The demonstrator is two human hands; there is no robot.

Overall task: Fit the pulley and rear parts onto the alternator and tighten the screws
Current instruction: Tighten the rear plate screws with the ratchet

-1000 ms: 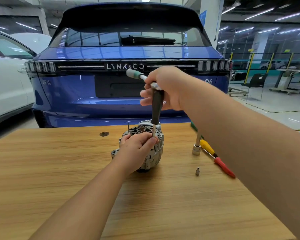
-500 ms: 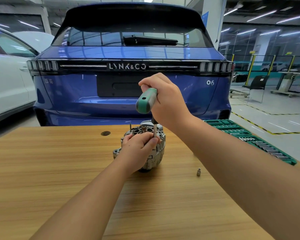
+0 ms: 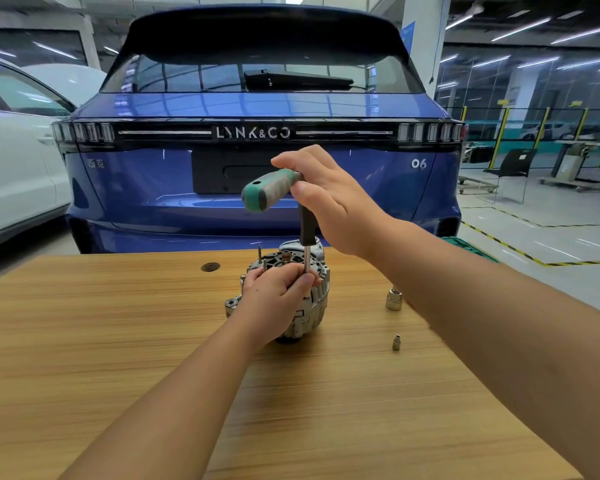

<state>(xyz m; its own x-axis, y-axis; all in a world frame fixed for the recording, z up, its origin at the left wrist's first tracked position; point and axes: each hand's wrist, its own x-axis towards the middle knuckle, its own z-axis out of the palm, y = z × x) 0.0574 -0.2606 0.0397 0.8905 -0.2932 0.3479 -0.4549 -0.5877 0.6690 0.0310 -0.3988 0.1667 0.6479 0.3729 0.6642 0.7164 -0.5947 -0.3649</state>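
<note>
Two hands at a wooden table, blue car behind.
Right hand grips green T-handle driver; left hand pinches its shaft on the silver alternator.

Left hand: bare, no glove, ring or watch
Right hand: bare, no glove or ring
Forearms: both uncovered as far as the frame edge, no sleeve in view
Fingernails: short, unpainted
</note>
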